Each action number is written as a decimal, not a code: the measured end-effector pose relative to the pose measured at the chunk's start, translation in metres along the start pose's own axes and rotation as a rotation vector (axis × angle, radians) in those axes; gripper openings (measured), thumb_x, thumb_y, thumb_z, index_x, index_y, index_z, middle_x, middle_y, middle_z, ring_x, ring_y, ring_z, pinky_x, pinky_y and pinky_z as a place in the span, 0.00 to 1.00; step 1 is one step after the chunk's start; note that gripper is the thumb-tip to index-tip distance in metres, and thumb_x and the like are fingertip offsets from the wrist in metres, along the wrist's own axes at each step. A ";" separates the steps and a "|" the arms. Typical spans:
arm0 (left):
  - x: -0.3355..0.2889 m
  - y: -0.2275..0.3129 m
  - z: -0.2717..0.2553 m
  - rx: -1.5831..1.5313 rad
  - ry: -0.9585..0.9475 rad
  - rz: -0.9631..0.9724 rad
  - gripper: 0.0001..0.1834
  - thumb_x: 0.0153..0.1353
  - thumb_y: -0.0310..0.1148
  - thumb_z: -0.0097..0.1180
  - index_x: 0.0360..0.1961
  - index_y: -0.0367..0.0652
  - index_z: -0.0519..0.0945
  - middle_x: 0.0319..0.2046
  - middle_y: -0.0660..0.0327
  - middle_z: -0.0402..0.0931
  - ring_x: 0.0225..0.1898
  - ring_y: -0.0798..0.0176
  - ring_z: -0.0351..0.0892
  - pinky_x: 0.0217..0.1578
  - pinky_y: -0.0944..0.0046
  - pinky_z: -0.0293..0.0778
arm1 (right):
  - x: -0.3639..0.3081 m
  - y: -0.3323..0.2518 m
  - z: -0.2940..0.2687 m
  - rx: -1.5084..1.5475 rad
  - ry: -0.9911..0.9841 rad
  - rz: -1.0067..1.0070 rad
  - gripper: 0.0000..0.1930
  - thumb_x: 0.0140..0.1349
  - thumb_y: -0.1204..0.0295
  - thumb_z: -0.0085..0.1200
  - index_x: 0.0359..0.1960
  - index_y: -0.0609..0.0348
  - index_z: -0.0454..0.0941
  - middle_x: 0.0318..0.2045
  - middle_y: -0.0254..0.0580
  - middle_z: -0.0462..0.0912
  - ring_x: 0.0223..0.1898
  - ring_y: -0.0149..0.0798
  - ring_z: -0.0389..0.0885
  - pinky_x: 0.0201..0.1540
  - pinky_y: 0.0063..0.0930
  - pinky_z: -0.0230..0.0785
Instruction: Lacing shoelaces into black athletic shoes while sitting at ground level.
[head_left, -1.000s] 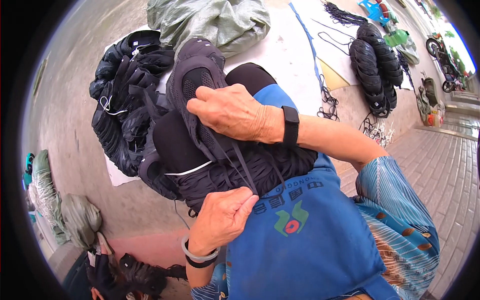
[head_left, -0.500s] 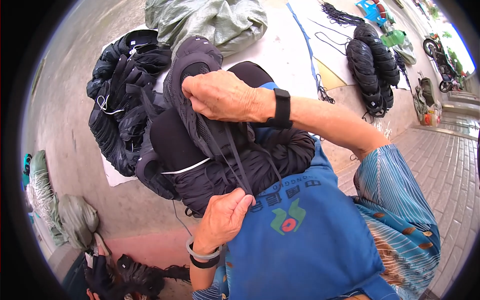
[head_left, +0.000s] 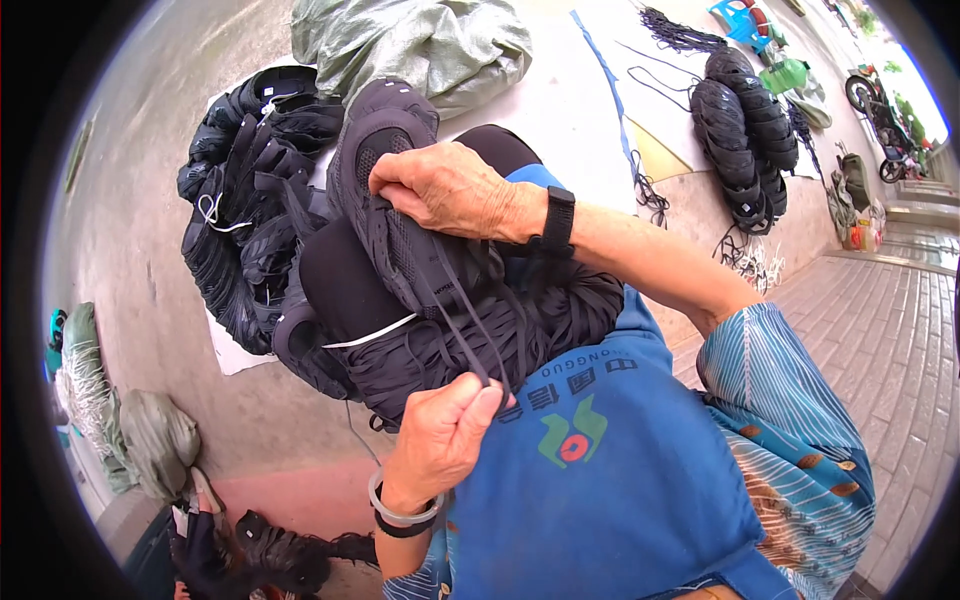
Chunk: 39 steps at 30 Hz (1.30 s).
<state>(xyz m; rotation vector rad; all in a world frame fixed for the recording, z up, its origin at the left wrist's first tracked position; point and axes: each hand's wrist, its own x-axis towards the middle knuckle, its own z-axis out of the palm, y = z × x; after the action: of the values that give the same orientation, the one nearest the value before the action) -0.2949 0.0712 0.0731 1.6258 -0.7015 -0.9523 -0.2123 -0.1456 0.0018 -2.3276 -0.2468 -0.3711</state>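
A black mesh shoe upper (head_left: 400, 255) lies across my lap, its opening toward the far side. My right hand (head_left: 450, 190) is closed in a pinch at the edge of that opening; the fingertips are partly hidden. Two flat black shoelaces (head_left: 465, 335) run from the upper down to my left hand (head_left: 440, 425), which grips their near ends between thumb and fingers. Under the laces a thick bundle of black laces (head_left: 570, 305) rests on my lap, with a white tie at its left side.
Stacked black uppers (head_left: 240, 230) lie to the left on a white sheet, near a pale green sack (head_left: 410, 45). More bundled uppers (head_left: 740, 130) and loose laces (head_left: 685, 28) lie at the right. Another person's hand and dark items (head_left: 275, 555) show at the lower left.
The two laces between my hands have spread slightly apart. My right hand and the upper have shifted only a little; both hands keep their grip.
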 end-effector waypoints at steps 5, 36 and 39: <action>-0.038 0.002 -0.040 -0.294 0.224 0.042 0.16 0.65 0.38 0.51 0.25 0.37 0.72 0.16 0.65 0.72 0.15 0.74 0.66 0.18 0.70 0.65 | -0.013 -0.011 -0.046 0.370 -0.038 0.317 0.12 0.63 0.66 0.52 0.40 0.61 0.79 0.21 0.31 0.75 0.25 0.25 0.72 0.29 0.22 0.65; 0.013 0.012 -0.012 -0.287 -0.639 0.119 0.11 0.64 0.30 0.54 0.28 0.34 0.76 0.20 0.59 0.73 0.17 0.60 0.71 0.21 0.64 0.68 | -0.064 -0.050 -0.033 1.100 -0.532 0.750 0.20 0.73 0.63 0.37 0.56 0.68 0.66 0.34 0.47 0.81 0.27 0.32 0.82 0.32 0.24 0.75; 0.012 0.006 -0.009 -0.265 -0.638 0.124 0.12 0.68 0.34 0.50 0.31 0.35 0.76 0.22 0.58 0.73 0.19 0.60 0.71 0.22 0.64 0.68 | -0.052 -0.060 -0.024 1.525 -0.360 0.998 0.20 0.72 0.60 0.40 0.55 0.66 0.66 0.32 0.47 0.81 0.28 0.34 0.83 0.30 0.27 0.76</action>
<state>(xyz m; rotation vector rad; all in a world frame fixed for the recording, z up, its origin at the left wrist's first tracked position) -0.2804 0.0642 0.0770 1.0261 -1.0380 -1.4231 -0.2825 -0.1242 0.0399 -0.7556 0.3767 0.5848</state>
